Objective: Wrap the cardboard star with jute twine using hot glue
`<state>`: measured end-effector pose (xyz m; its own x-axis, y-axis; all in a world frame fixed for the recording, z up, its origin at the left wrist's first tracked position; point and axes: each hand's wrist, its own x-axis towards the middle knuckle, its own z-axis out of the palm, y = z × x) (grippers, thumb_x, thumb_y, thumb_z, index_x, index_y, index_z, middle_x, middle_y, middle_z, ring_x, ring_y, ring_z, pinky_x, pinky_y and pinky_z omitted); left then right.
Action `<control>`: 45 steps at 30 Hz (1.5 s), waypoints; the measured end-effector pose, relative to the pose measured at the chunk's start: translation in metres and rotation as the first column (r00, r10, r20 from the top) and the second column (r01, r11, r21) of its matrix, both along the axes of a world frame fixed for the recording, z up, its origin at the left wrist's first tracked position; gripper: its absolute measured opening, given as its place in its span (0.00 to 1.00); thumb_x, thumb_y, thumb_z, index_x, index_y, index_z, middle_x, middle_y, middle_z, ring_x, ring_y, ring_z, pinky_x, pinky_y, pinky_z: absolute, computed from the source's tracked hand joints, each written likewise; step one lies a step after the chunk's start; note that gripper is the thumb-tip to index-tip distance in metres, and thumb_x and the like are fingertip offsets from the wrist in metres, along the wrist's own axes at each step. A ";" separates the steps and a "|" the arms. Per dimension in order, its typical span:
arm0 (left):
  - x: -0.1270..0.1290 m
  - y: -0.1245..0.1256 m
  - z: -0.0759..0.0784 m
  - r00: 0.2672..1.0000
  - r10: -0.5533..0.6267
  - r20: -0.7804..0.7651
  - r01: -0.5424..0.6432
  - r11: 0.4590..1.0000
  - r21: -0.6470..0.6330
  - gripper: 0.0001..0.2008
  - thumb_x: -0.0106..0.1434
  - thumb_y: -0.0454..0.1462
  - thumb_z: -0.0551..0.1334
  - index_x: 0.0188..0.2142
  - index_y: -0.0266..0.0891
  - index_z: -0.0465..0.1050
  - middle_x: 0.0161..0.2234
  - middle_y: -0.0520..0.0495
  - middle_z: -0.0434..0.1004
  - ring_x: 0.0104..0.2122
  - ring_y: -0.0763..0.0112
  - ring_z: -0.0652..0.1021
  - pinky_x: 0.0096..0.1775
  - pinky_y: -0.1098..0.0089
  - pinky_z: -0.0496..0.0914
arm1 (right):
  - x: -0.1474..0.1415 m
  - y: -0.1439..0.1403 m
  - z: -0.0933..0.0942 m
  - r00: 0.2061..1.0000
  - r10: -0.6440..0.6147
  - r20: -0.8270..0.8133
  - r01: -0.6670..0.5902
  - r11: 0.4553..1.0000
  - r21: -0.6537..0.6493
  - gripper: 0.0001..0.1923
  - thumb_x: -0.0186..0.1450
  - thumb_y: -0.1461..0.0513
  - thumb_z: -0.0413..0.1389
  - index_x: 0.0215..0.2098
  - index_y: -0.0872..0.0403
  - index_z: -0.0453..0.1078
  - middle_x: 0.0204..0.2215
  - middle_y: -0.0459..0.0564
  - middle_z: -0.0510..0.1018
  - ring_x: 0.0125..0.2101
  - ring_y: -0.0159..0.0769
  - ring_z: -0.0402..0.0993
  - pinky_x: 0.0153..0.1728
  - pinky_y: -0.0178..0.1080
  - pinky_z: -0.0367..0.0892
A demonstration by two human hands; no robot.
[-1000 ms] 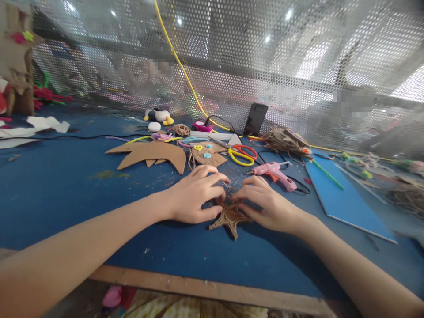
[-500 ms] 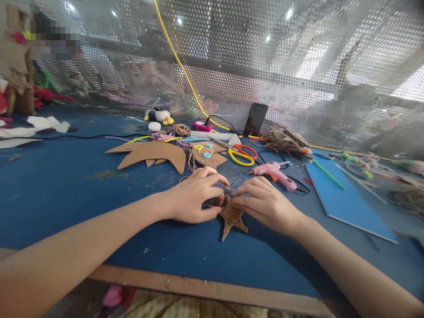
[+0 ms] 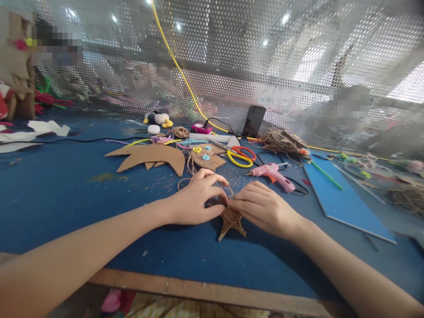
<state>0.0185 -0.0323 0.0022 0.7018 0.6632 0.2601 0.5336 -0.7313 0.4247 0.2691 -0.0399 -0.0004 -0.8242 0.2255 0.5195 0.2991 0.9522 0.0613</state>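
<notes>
A small cardboard star [image 3: 231,215] edged with jute twine lies on the blue table in front of me. My left hand [image 3: 198,197] is curled at its upper left, thumb and fingers closing on the star's edge. From the right, my right hand [image 3: 267,206] pinches at the top of the star, fingertips meeting those of the left hand. A strand of jute twine [image 3: 231,191] arches up between the two hands. The star's upper points are hidden by my fingers.
Ahead lie cut cardboard [image 3: 150,155], a twine-covered piece with blue and yellow bits [image 3: 206,152], scissors [image 3: 240,159] and a pink glue gun [image 3: 273,173]. A phone [image 3: 254,121] leans on the perforated metal screen [image 3: 212,66]. A blue board [image 3: 347,205] lies at right.
Both hands have shifted slightly, and their fingertips are now closer together over the top of the star. The twine strand between them shows more clearly.
</notes>
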 end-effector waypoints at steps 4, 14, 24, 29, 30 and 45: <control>0.002 0.000 0.000 0.995 0.058 0.084 -0.053 0.997 -0.055 0.10 0.69 0.41 0.61 0.43 0.45 0.81 0.59 0.46 0.70 0.61 0.50 0.60 0.64 0.44 0.57 | -0.002 -0.001 -0.003 0.998 0.008 -0.065 -0.015 0.993 -0.115 0.08 0.71 0.70 0.53 0.47 0.55 0.69 0.37 0.51 0.80 0.38 0.37 0.73 0.40 0.41 0.70; 0.007 0.001 -0.006 0.956 0.041 0.289 -0.056 0.997 0.044 0.04 0.63 0.42 0.70 0.36 0.48 0.84 0.54 0.51 0.77 0.56 0.57 0.67 0.61 0.53 0.63 | -0.006 -0.008 -0.014 0.955 -0.133 -0.263 0.046 0.949 -0.312 0.09 0.70 0.66 0.58 0.45 0.51 0.64 0.35 0.47 0.77 0.35 0.32 0.75 0.35 0.36 0.74; 0.007 -0.002 0.000 0.943 0.082 0.323 -0.092 0.996 0.018 0.02 0.61 0.36 0.69 0.31 0.45 0.82 0.52 0.50 0.77 0.56 0.58 0.68 0.62 0.53 0.62 | -0.006 -0.007 -0.012 0.945 -0.223 -0.238 0.129 0.925 -0.357 0.06 0.70 0.64 0.57 0.44 0.51 0.65 0.36 0.47 0.77 0.34 0.31 0.76 0.35 0.36 0.73; 0.003 -0.003 0.005 0.964 0.127 0.234 -0.110 0.990 -0.084 0.04 0.61 0.36 0.64 0.30 0.41 0.76 0.57 0.47 0.72 0.60 0.52 0.64 0.64 0.46 0.58 | 0.000 0.004 -0.004 0.951 -0.293 -0.102 0.279 0.952 -0.128 0.04 0.68 0.66 0.55 0.35 0.53 0.67 0.30 0.48 0.76 0.33 0.36 0.71 0.37 0.40 0.68; 0.003 -0.002 0.005 0.968 0.135 0.214 -0.113 0.988 -0.109 0.04 0.61 0.36 0.62 0.29 0.41 0.75 0.57 0.46 0.71 0.60 0.51 0.63 0.64 0.45 0.58 | 0.002 0.007 -0.004 0.926 -0.363 -0.099 0.356 0.931 -0.079 0.05 0.69 0.64 0.56 0.34 0.53 0.67 0.29 0.49 0.76 0.33 0.37 0.71 0.37 0.41 0.67; -0.002 0.005 0.005 0.983 0.158 0.097 -0.149 0.984 -0.095 0.05 0.58 0.34 0.61 0.27 0.40 0.73 0.53 0.45 0.73 0.57 0.48 0.63 0.60 0.41 0.60 | 0.048 0.044 -0.012 0.154 -0.954 0.257 0.988 0.151 -0.029 0.25 0.69 0.50 0.50 0.46 0.65 0.72 0.44 0.72 0.76 0.45 0.58 0.74 0.41 0.49 0.66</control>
<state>0.0165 -0.0278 0.0072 0.5621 0.7842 0.2629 0.5862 -0.6020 0.5423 0.3172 0.0036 -0.0123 0.0906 0.9546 0.2837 0.9862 -0.1257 0.1080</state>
